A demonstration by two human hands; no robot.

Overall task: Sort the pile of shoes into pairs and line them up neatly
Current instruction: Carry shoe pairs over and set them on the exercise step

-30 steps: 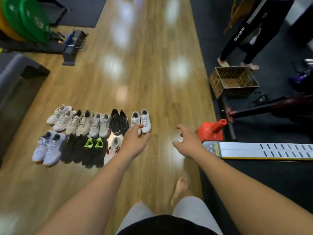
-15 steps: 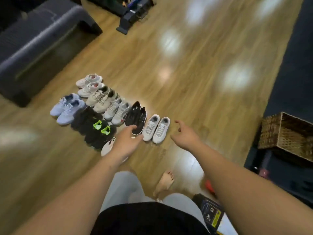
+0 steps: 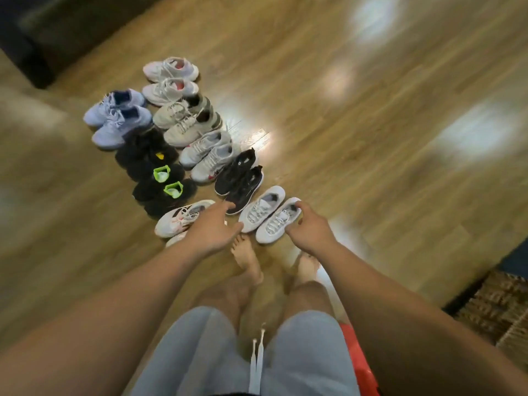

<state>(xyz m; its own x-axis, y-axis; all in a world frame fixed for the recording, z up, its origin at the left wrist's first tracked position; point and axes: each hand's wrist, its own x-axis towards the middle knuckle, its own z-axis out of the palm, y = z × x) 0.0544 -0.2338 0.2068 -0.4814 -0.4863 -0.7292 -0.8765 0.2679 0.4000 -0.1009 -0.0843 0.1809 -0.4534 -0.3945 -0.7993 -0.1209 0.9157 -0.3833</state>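
No text, brand or number on the shoes is sharp enough to read.

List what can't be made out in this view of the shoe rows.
- Head view: second striped white shoe, mostly hidden behind the left hand.
- Head view: whether the right hand grips or only touches the white sneaker; motion blur.
- Head view: wicker basket, cut off by the right edge.
- Head view: black pair, detail lost to blur.
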